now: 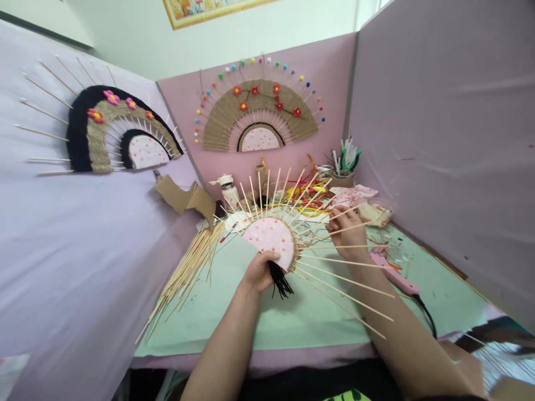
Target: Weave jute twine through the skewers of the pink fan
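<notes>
A half-round piece (271, 236) covered in pink dotted cloth, with thin wooden sticks fanning out from its curved edge, is held above the table. My left hand (261, 271) grips its straight edge, thumb on the cloth. A black yarn tassel (281, 279) hangs beside that thumb. Among the sticks on the right side is my right hand (345, 228), its fingers bent and drawn together around the upper right sticks. Whatever lies between those fingertips is too small to make out. Twine runs along the curved edge, close to the stick bases.
Loose sticks (188, 267) lie at the left of the green table (209, 326). A pink glue gun (395, 273) rests at the right. Behind are a white bottle (229, 192), coloured pipe cleaners (307, 195) and a jar of tools (343, 179). Finished fans hang on the walls.
</notes>
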`<state>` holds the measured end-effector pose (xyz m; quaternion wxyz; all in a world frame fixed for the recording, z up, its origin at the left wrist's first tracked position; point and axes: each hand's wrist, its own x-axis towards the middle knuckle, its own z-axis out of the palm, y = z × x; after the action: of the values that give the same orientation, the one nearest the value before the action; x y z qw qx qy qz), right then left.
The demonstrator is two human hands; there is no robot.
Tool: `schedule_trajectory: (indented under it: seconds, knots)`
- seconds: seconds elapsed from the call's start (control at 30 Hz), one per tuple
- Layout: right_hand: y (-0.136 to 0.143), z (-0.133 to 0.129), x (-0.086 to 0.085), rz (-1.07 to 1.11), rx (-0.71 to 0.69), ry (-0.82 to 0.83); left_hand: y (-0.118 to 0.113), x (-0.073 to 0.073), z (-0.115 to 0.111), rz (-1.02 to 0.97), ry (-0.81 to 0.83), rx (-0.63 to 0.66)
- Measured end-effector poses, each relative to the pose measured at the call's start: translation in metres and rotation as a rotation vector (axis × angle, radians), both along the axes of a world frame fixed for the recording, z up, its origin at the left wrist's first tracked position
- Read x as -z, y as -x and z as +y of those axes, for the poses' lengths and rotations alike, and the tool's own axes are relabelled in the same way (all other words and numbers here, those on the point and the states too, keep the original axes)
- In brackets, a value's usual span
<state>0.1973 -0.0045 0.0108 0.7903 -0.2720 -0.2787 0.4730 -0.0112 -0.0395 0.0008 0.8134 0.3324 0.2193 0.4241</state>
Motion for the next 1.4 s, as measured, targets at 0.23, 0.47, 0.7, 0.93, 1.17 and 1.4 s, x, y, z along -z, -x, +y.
schedule_trajectory:
  seconds: [0.23, 0.47, 0.7, 0.93, 1.17, 1.4]
  knots:
    - [0.001, -0.004, -0.004, 0.026, -0.049, -0.034, 0.019, -0.005, 0.011, -0.017, -0.010, -0.086]
    - [-0.004, -0.009, -0.008, 0.012, -0.105, -0.024, 0.025, -0.010, 0.014, -0.053, 0.011, -0.136]
    - [-0.005, -0.012, -0.012, -0.038, -0.028, -0.130, 0.033, -0.012, 0.022, -0.008, 0.069, -0.221]
    - [-0.004, -0.012, -0.013, -0.059, 0.005, -0.191, 0.041, -0.010, 0.022, 0.031, 0.043, -0.100]
    - [-0.004, -0.001, -0.001, -0.038, -0.036, -0.012, 0.043, -0.007, 0.018, 0.015, -0.003, -0.052]
    - [0.002, 0.007, 0.010, -0.124, -0.033, 0.031, 0.020, 0.003, 0.002, -0.009, -0.032, 0.170]
